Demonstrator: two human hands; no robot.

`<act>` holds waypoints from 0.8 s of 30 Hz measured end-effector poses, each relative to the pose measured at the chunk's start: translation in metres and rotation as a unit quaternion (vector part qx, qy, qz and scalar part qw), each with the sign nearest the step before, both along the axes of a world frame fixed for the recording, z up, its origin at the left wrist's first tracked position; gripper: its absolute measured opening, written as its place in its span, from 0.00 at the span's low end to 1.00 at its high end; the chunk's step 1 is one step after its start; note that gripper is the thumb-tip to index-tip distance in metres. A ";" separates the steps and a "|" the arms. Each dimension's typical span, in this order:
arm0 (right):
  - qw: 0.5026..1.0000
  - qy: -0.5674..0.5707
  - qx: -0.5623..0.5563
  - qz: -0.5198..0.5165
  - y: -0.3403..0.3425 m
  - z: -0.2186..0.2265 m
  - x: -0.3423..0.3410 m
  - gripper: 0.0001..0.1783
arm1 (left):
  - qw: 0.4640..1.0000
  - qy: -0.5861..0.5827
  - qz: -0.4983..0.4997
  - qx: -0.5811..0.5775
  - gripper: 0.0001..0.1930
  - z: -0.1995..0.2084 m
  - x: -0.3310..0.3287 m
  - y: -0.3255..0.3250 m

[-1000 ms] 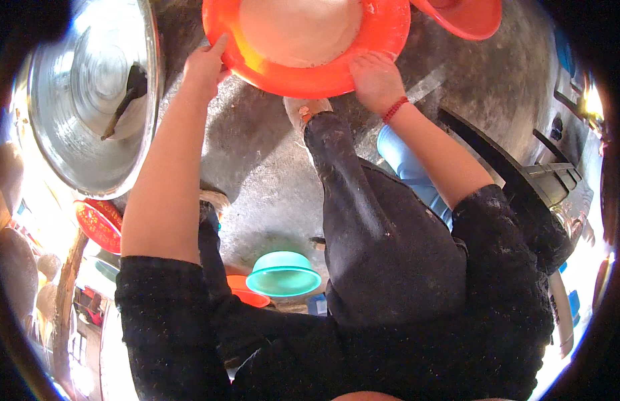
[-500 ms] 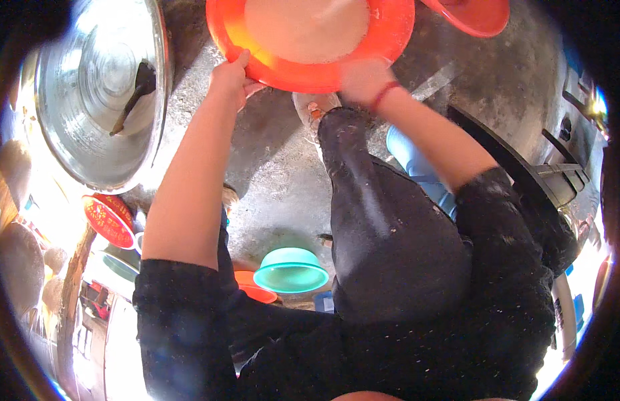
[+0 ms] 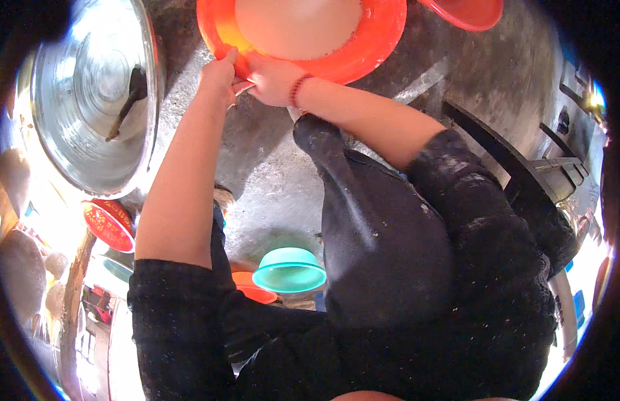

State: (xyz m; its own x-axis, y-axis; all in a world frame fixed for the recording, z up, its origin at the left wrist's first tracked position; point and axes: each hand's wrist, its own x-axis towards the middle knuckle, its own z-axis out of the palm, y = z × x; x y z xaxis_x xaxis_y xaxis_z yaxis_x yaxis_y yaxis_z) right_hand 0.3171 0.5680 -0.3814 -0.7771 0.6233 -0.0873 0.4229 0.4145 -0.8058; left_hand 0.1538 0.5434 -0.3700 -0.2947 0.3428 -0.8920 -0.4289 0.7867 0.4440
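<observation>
A wide orange-red basin (image 3: 383, 47) with a smooth pale beige mass (image 3: 296, 27) in it is at the top of the view, held out over the floor. My left hand (image 3: 219, 80) grips its near left rim, thumb on top and fingers beneath. Right beside it, my right hand (image 3: 276, 83), with a red band at the wrist, lies against the near rim. The back of this hand faces me, and its fingers are mostly hidden, so I cannot tell whether they close on the rim.
To the left is a large round metal pan (image 3: 89, 134) with a dark, short-handled brush-like tool (image 3: 131, 100) lying in it. A patterned red bowl (image 3: 109, 226), a turquoise basin (image 3: 290, 271) and an orange basin (image 3: 253, 287) stand closer. A dark chair (image 3: 524, 174) is at right, a red vessel (image 3: 470, 13) beyond.
My right hand has moved left along the near rim until it is beside my left hand. The basin has shifted slightly left and up in view; my left hand keeps its grip.
</observation>
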 end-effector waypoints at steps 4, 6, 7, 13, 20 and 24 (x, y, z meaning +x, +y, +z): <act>0.897 -0.414 0.034 0.154 0.044 0.017 0.118 0.19 | 0.999 -0.012 0.005 0.031 0.25 -0.008 -0.007 0.003; 0.889 -0.353 0.270 0.115 0.079 0.020 0.173 0.16 | 0.999 0.002 -0.027 0.027 0.25 -0.008 -0.011 0.005; 0.895 -0.277 0.331 0.110 0.088 0.016 0.184 0.15 | 0.999 0.009 -0.043 0.027 0.25 -0.006 -0.011 0.007; 0.921 -0.336 0.139 0.140 0.047 0.014 0.138 0.11 | 0.993 -0.110 0.026 0.035 0.22 0.023 0.036 -0.021; 0.978 -0.211 -0.005 -0.008 -0.013 0.009 0.032 0.12 | 0.998 -0.058 0.035 0.021 0.20 0.022 0.043 -0.017; 0.935 -0.292 0.173 0.100 0.028 0.023 0.133 0.10 | 0.999 -0.050 -0.001 0.016 0.22 0.024 0.025 -0.009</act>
State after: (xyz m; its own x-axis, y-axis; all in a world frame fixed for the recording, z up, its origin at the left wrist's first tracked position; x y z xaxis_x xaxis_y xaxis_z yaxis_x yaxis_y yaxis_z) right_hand 0.4499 0.5963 -0.3581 -0.7643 0.5403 -0.3521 0.6350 0.7258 -0.2646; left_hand 0.1785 0.5344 -0.3455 -0.2040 0.3721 -0.9055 -0.4717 0.7732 0.4240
